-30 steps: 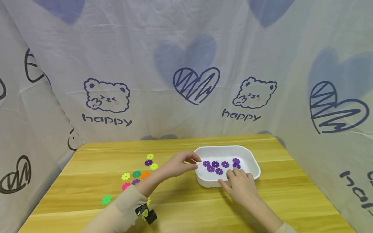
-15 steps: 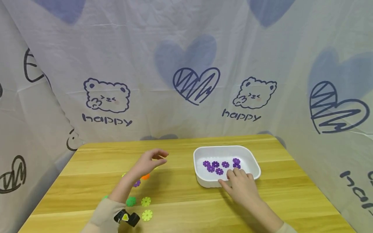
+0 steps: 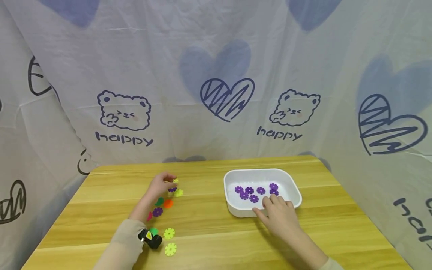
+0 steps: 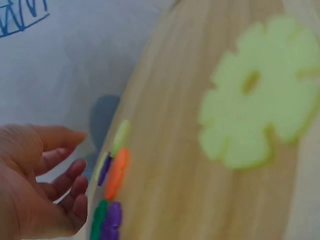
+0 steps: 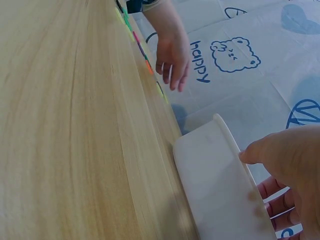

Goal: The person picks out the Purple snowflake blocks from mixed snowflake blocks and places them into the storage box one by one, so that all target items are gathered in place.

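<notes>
My left hand is above the far group of flower-shaped plastic discs, its fingertips by a purple disc that lies between two yellow ones. In the left wrist view, a gap shows between thumb and fingers, with nothing held. My right hand holds the near rim of a white plastic basin; its thumb lies outside and its fingers reach over the edge, as the right wrist view also shows. Several purple discs lie in the basin.
On the table's left side lie an orange disc, another purple disc, a dark green disc and a partly covered pink one. Nearer are two yellow discs. A printed cloth hangs behind the wooden table.
My left hand has moved from the basin's left edge leftward to the far discs on the table. My right hand and the basin have stayed in place.
</notes>
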Tool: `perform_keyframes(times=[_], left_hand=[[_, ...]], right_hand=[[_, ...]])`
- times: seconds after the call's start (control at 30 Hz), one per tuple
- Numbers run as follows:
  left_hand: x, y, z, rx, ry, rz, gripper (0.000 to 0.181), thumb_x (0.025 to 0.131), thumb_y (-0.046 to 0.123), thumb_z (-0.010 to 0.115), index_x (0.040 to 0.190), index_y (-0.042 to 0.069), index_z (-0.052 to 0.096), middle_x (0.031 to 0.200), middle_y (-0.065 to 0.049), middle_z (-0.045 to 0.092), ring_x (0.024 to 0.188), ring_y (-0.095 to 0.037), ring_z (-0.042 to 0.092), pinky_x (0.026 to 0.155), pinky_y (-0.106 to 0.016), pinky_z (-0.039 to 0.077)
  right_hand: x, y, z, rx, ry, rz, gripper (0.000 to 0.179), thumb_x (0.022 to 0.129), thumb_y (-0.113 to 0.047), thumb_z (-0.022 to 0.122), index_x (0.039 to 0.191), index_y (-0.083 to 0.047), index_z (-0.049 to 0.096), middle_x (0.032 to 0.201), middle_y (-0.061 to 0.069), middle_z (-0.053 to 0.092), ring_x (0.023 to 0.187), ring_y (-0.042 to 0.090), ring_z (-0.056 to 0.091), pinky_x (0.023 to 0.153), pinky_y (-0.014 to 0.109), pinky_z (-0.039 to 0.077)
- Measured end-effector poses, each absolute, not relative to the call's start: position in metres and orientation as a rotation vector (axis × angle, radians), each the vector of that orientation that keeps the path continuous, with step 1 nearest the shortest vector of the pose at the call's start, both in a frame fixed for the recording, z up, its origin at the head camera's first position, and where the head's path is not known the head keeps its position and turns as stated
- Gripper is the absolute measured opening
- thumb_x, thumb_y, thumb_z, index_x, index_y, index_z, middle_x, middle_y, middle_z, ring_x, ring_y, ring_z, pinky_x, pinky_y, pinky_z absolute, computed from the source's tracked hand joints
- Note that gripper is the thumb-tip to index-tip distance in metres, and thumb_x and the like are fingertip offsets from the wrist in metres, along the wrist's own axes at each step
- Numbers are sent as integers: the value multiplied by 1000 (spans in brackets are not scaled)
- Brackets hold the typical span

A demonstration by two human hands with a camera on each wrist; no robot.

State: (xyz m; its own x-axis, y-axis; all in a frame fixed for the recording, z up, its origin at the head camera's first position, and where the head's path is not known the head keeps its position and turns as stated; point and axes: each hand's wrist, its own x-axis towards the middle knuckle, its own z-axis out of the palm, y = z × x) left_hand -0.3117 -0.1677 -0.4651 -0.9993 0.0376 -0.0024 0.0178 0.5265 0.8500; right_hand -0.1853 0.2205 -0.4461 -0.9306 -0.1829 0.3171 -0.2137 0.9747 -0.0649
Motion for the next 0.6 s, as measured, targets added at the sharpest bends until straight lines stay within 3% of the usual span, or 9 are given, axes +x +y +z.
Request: perform_keyframes(times=[0.2, 0.4, 0.6], left_hand=[[-313, -167, -474, -86, 2846, 1285, 22, 81, 5, 74, 100, -1, 64, 99, -16, 62, 90, -26, 57, 73, -33, 51], [-312, -164, -472, -98, 2862, 1211, 24, 81, 3, 73, 102, 1, 62, 98, -16, 62, 88, -28, 58, 73, -35, 50], [-313, -165, -472, -86, 2798, 1320, 23, 81, -5, 67, 103, -2, 61, 91, -11, 57, 81, -22, 53, 65, -28, 47]], right_hand=[[-185, 220, -445, 290, -2827, 146, 38, 89, -51, 61, 90, -14, 60, 83, 1, 53, 78, 19, 49, 76, 45, 45], [-186, 220, -445, 287, -2831, 146, 37, 89, -51, 61, 90, -14, 60, 83, 1, 53, 78, 19, 49, 76, 45, 45], [-186, 220, -444, 283, -2831, 140, 37, 90, -51, 61, 90, -14, 60, 84, 1, 53, 78, 19, 49, 76, 45, 45]])
